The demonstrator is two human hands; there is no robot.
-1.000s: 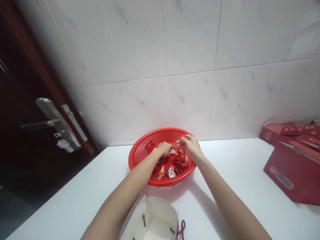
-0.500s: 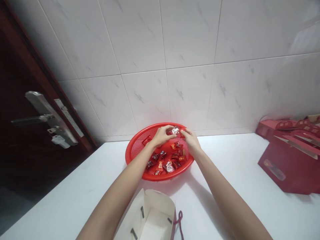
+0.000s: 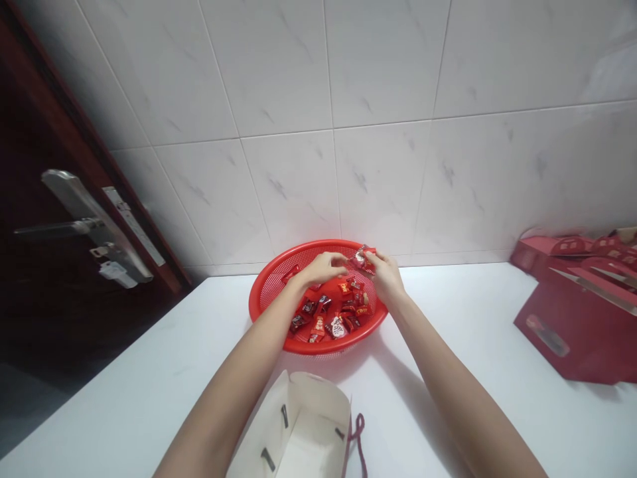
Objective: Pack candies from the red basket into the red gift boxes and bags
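Over the back of a red plastic sieve basket (image 3: 318, 348), my right hand (image 3: 387, 275) pinches red wrapped candy (image 3: 360, 257), its shiny wrapper showing a white label. My left hand (image 3: 322, 269) hovers just left of it, thumb and fingers apart and curved toward the candy. Whether its fingertips touch the wrapper is hard to see. Below the hands, several wrapped candies (image 3: 338, 326) in red and dark brown lie in the basket. Closer to me stands an open carton (image 3: 321, 398), pale inside, with a dark red cord (image 3: 358, 431) at its right side.
Dark red folded gift boxes (image 3: 577, 325) stand at the right end of the white table (image 3: 458, 312). A tiled wall (image 3: 288, 192) rises directly behind the basket. On the left is a dark door with a metal handle (image 3: 94, 226) beyond the table's edge.
The candy has shifted from between my left fingers toward my right hand, which now grips it. My left hand has drawn slightly away from it. The view has tilted a little.
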